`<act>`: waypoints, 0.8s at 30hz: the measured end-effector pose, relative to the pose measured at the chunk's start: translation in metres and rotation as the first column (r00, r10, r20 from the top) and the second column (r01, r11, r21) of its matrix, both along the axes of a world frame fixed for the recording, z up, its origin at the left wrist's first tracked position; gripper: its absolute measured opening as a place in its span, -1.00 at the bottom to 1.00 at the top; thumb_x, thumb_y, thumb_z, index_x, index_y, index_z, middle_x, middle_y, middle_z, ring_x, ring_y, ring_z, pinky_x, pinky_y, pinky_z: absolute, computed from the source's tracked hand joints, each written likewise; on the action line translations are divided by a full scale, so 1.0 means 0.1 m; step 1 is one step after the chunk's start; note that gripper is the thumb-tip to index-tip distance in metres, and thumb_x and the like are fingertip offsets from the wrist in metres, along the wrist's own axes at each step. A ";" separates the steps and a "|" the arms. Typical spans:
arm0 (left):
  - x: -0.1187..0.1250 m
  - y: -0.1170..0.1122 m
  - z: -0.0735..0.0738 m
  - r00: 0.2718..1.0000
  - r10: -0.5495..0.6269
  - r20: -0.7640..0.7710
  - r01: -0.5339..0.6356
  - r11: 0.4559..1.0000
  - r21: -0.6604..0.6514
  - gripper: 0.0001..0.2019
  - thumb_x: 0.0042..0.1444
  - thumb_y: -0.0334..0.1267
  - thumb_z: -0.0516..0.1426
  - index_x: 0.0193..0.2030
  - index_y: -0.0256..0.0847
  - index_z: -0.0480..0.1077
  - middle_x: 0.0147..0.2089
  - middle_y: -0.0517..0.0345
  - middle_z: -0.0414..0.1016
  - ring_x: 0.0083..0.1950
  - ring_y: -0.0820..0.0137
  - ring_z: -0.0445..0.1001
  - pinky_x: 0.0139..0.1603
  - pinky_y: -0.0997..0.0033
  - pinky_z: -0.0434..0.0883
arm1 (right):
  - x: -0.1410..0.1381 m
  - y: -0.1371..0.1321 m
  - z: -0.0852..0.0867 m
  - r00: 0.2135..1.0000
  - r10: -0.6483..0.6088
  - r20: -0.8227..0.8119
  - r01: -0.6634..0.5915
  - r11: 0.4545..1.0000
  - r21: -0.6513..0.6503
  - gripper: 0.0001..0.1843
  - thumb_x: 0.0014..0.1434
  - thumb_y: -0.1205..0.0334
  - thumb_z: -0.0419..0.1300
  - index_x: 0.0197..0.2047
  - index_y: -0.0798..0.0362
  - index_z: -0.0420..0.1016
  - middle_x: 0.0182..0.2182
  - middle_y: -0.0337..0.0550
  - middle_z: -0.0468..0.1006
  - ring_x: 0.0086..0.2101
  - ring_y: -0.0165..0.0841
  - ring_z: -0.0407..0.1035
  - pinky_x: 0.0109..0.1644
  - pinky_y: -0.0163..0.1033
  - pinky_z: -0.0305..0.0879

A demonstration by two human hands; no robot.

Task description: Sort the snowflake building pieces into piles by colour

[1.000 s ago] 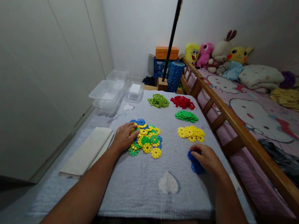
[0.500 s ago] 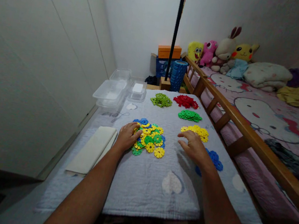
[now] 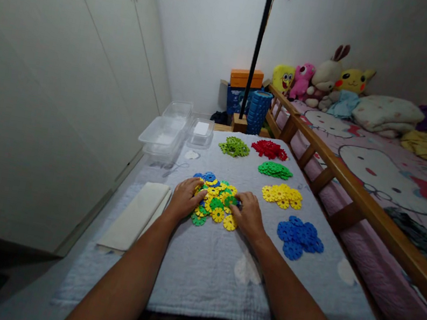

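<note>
A mixed pile of yellow, green and blue snowflake-shaped plastic discs (image 3: 213,198) lies mid-table. My left hand (image 3: 187,198) rests against the pile's left side, fingers apart, touching the discs there. At the right side of the pile is my right hand (image 3: 248,215), thumb and fingertips parted around the edge of a green disc (image 3: 230,201); no firm grip shows. Sorted by colour, a yellow pile (image 3: 282,195) and a blue pile (image 3: 299,237) lie to the right of that hand. Farther back are a green pile (image 3: 275,170), a red pile (image 3: 269,149) and a lime-green pile (image 3: 234,146).
Clear plastic containers (image 3: 161,132) stand at the back left of the cloth-covered table (image 3: 210,279). A folded cream cloth (image 3: 136,218) lies by my left forearm. A black pole (image 3: 257,52) rises behind the table. The wooden bed rail (image 3: 353,205) runs along the right.
My right hand has moved left from the yellow pile to the mixed pile, uncovering the yellow and blue piles. My left hand stays at the mixed pile. The view has shifted slightly.
</note>
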State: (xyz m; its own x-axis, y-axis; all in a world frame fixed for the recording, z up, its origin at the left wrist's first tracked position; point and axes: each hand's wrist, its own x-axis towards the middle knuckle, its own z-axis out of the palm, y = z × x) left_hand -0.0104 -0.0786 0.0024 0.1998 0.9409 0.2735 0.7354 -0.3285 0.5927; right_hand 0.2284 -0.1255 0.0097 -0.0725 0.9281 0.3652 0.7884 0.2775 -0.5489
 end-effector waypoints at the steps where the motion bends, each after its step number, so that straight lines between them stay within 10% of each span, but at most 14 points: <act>1: 0.00 0.00 0.00 1.000 -0.001 -0.001 0.001 1.000 -0.002 -0.64 0.26 -0.07 0.09 0.08 -0.18 0.48 0.27 -0.09 0.47 0.33 0.13 0.38 0.39 -0.01 0.26 | 0.01 -0.01 0.01 0.999 0.007 -0.041 -0.007 1.000 -0.003 -0.90 0.15 0.34 0.21 -0.22 0.03 0.49 -0.22 -0.05 0.52 -0.13 -0.20 0.35 0.01 -0.13 0.27; 15: 0.01 -0.01 0.01 1.000 -0.004 -0.021 0.004 1.000 0.009 -0.66 0.26 -0.09 0.10 0.06 -0.17 0.49 0.26 -0.08 0.48 0.32 0.12 0.39 0.38 -0.03 0.27 | 0.09 -0.02 0.05 0.851 0.006 -0.525 -0.149 0.962 -0.230 -0.75 0.05 0.14 0.19 -0.22 0.04 0.57 -0.41 -0.21 0.54 -0.37 -0.32 0.40 -0.21 -0.21 0.31; 24: 0.00 0.00 0.01 1.000 -0.004 -0.007 0.004 1.000 0.000 -0.68 0.25 -0.08 0.10 0.05 -0.14 0.49 0.25 -0.06 0.49 0.31 0.12 0.39 0.37 -0.05 0.28 | 0.65 0.56 0.32 0.853 -0.154 -0.499 0.063 0.979 -0.194 -0.79 -0.08 0.13 0.20 -0.33 0.01 0.40 -0.53 -0.32 0.39 -0.47 -0.38 0.28 -0.37 -0.28 0.17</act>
